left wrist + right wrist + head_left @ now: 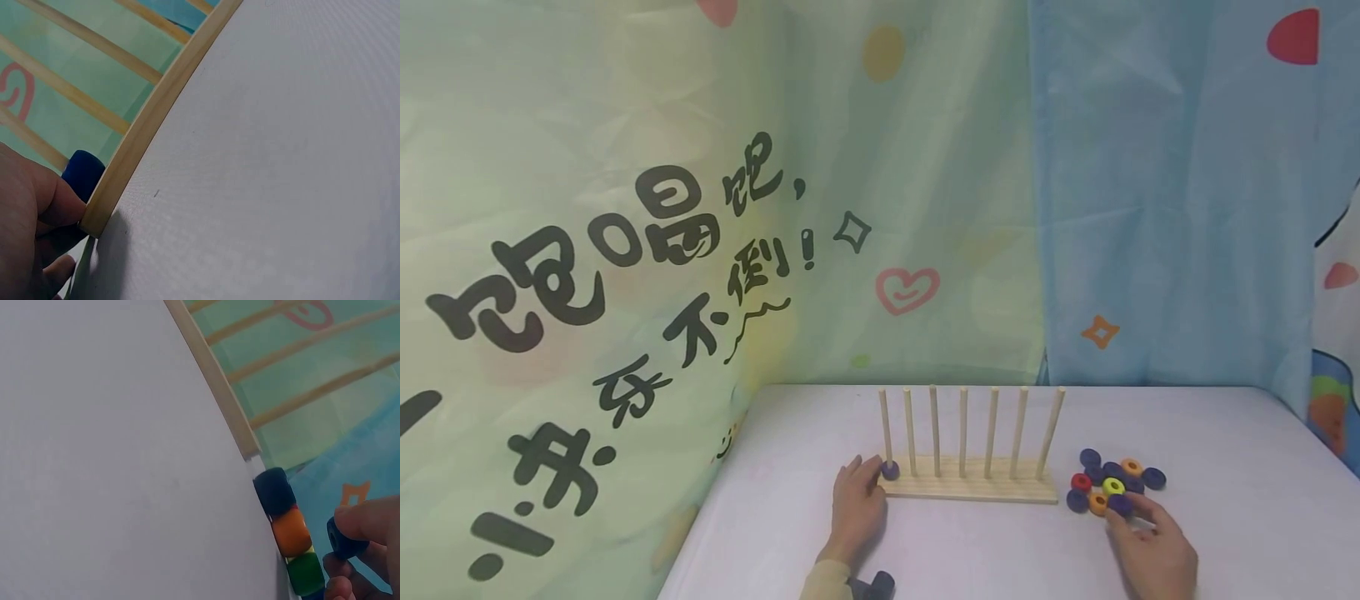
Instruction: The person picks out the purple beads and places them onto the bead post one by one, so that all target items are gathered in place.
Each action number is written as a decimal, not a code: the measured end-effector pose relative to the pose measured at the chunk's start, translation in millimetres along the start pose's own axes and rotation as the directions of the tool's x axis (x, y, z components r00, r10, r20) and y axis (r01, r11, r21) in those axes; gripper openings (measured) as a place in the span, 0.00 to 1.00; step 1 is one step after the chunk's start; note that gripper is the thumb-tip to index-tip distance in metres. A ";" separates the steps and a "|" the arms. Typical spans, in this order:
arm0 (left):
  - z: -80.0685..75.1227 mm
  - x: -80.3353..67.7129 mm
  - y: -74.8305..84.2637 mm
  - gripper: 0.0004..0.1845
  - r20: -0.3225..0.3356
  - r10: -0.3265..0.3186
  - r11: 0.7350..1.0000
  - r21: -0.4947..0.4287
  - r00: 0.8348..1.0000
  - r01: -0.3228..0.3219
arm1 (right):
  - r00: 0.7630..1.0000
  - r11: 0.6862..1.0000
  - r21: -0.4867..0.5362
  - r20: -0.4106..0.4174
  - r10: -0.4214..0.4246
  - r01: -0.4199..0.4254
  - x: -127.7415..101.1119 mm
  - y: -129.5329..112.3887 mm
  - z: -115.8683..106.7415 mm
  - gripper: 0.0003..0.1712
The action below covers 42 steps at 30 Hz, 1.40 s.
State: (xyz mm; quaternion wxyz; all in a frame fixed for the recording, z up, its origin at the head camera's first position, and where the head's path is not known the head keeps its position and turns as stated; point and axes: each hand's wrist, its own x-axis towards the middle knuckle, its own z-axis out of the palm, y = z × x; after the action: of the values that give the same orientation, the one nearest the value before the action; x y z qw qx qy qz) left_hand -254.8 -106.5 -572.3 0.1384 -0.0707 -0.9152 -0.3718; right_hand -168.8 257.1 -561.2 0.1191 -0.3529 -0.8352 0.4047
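A wooden peg stand with a row of upright pegs stands on the table. One dark blue bead sits at the foot of its leftmost peg. My left hand grips the left end of the stand's base, thumb and fingers at its corner beside that bead. Over at the right, my right hand pinches another dark blue bead between thumb and fingers, just above the bead pile. In that pile lie an orange bead, a green bead, a red bead and several dark blue ones.
The white table runs back to a printed curtain. Right of the stand's base lie the loose beads, close together, with a yellow bead among them. A dark strapped device sits at my left wrist.
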 end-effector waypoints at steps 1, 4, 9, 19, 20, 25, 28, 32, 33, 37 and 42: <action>0.2 -0.1 0.3 0.23 0.002 -0.002 1.000 -0.002 1.000 0.002 | 1.000 1.000 0.003 0.000 -0.004 0.004 -2.1 -1.7 -0.4 0.32; 0.8 0.2 0.8 0.23 0.010 -0.006 1.000 -0.001 1.000 0.006 | 1.000 1.000 0.010 -0.005 -0.017 0.017 -8.1 -6.8 -0.7 0.31; 0.5 0.5 1.8 0.23 0.001 0.007 1.000 0.008 1.000 -0.007 | 1.000 0.999 0.037 -0.006 -0.022 0.023 -14.3 -13.1 2.2 0.30; -2.5 -0.1 3.6 0.23 -0.022 0.035 0.999 0.009 0.999 -0.035 | 0.998 0.998 0.042 0.020 -0.056 0.055 -18.8 -15.9 7.0 0.28; -2.5 0.0 3.5 0.23 -0.019 0.034 0.999 0.011 0.999 -0.034 | 0.997 0.997 0.045 0.017 -0.069 0.069 -19.5 -15.8 8.1 0.28; -1.2 -0.1 3.1 0.23 -0.014 0.037 0.999 0.009 0.999 -0.037 | 0.991 0.989 0.060 0.025 -0.135 0.133 -25.5 -18.6 17.9 0.26; 0.2 0.1 2.8 0.23 -0.015 0.033 0.999 0.007 0.999 -0.033 | 0.987 0.987 0.059 0.051 -0.151 0.148 -30.3 -22.0 24.2 0.25; 1.7 1.0 2.8 0.23 -0.003 0.016 1.000 0.010 1.000 -0.016 | 0.986 0.988 0.066 0.084 -0.143 0.138 -37.4 -27.1 28.0 0.25; 1.7 1.2 3.0 0.23 0.001 0.012 1.000 0.011 1.000 -0.012 | 0.986 0.989 0.071 0.090 -0.138 0.132 -39.2 -28.5 28.5 0.25; 0.3 1.3 4.6 0.23 0.008 0.005 1.000 0.006 1.000 -0.005 | 0.985 0.988 0.079 0.101 -0.140 0.132 -44.8 -32.1 32.9 0.25; 0.3 0.7 3.5 0.23 -0.002 0.007 1.000 0.006 1.000 -0.007 | 0.979 0.988 0.078 0.143 -0.146 0.136 -49.2 -34.7 42.0 0.25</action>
State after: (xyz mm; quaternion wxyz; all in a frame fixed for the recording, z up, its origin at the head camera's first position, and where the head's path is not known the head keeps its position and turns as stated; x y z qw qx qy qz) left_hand -254.7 -103.7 -570.0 0.1410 -0.0733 -0.9159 -0.3685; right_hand -170.7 183.8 -557.7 0.0969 -0.2574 -0.8504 0.4485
